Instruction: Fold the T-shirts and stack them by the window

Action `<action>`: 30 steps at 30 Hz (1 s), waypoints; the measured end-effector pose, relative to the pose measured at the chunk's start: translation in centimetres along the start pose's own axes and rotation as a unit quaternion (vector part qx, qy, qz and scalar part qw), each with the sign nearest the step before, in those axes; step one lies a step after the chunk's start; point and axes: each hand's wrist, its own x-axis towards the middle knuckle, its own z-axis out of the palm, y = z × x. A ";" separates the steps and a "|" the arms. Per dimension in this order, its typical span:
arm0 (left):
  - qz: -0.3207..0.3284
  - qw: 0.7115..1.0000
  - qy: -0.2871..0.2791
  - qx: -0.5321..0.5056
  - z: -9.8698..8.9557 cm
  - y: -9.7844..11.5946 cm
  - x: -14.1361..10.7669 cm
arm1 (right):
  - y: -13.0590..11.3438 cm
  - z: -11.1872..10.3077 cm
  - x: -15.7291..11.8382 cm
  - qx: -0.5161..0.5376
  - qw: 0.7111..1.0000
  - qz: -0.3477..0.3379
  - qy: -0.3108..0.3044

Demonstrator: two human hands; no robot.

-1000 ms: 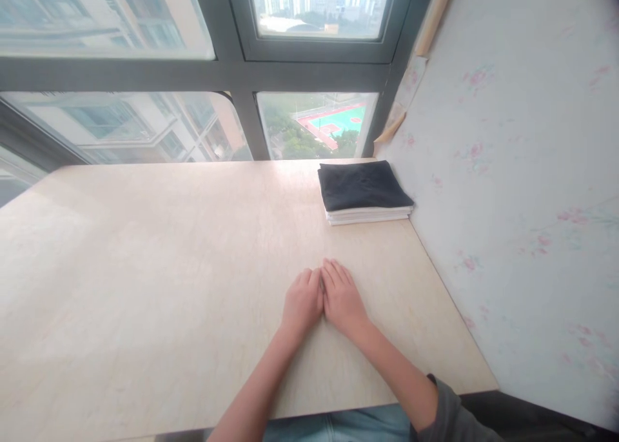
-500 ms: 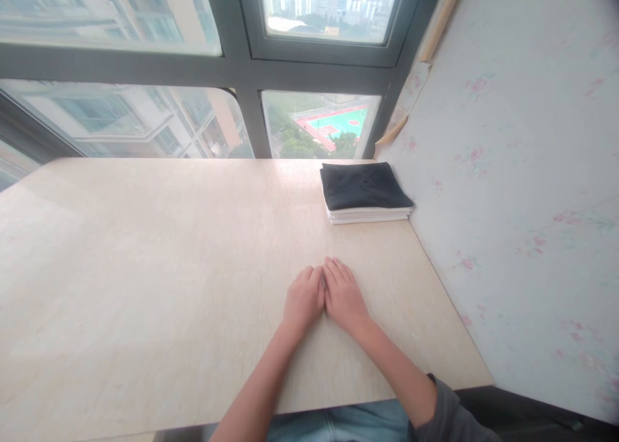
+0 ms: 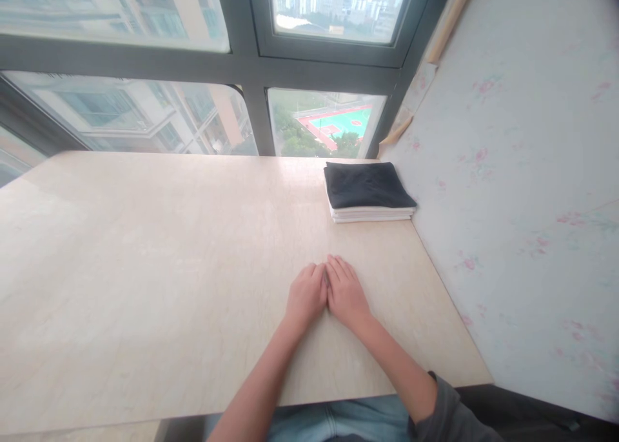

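My left hand (image 3: pixel 307 291) rests on the pale table with its fingers curled in. Whatever it may hold is hidden from above. Against its inner side lies my right hand (image 3: pixel 345 290), palm down, the fingers stretched forward and close together. The two hands touch along the thumbs and index fingers, with a small dark gap between them. Beyond them, near the wall, is a stack of folded cloth (image 3: pixel 370 185), black on top and white beneath. Neither hand touches the stack.
The table (image 3: pixel 159 268) has a pale stone-like top and reaches back to grey-framed windows (image 3: pixel 319 68). On the right stands a wall (image 3: pixel 522 171) with floral paper, peeling near the window. The table's front edge runs just above my lap.
The view has shifted slightly, so everything sits a little differently in the picture. My hands keep the same pose on the table, and the stack of cloth has not moved.
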 end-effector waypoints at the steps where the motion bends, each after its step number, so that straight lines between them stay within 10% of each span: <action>1: 0.000 1.000 0.000 0.000 0.0 0.0 0.0 | 0.0 0.0 0.0 0.000 1.000 0.000 0.002; 30: -0.005 1.000 0.005 -0.004 0.0 0.1 -0.2 | 0.0 0.1 0.0 0.010 1.000 -0.001 0.008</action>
